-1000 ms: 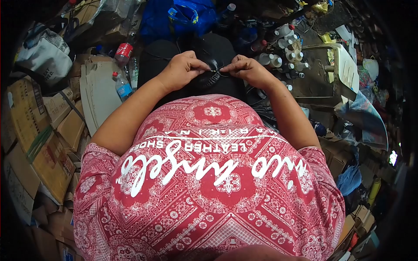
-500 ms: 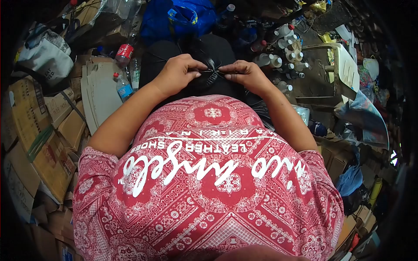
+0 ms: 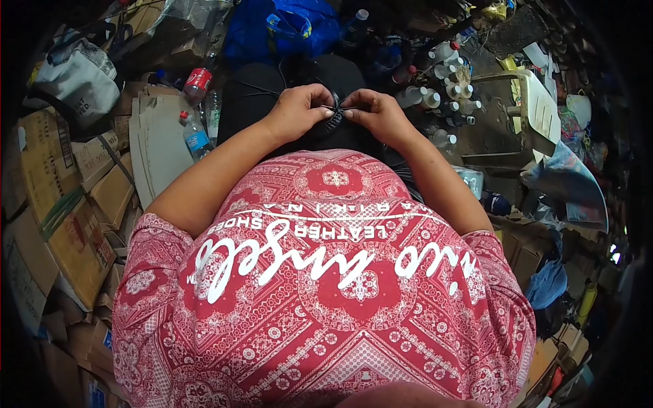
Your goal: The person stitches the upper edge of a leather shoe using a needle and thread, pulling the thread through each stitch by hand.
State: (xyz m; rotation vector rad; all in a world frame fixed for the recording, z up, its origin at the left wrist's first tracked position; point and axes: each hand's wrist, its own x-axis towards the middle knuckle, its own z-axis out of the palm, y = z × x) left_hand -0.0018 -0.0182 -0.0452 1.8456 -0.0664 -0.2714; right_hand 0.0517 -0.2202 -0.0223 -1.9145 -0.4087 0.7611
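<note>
On the dark-clothed lap (image 3: 248, 112) lies a small glossy black piece with a ridged, braided-looking surface (image 3: 333, 123); its exact kind I cannot make out. My left hand (image 3: 299, 112) is closed in a pinch on a thin black strand at the top of this piece. Opposite it, my right hand (image 3: 384, 117) pinches a black strand too, thumb against index finger. The fingertips of both hands are close together over the braided piece. More loose black strands (image 3: 255, 87) trail out to the left across the lap.
Flattened cardboard (image 3: 61, 204) is piled at the left, with plastic bottles (image 3: 196, 136) beside my left arm. A blue bag (image 3: 272, 44) lies ahead. Several bottles (image 3: 452, 88) stand at the right near a pale plastic container (image 3: 544, 112).
My two hands have come closer together over the braided piece, and the strand between them looks shorter. The view has shifted slightly.
</note>
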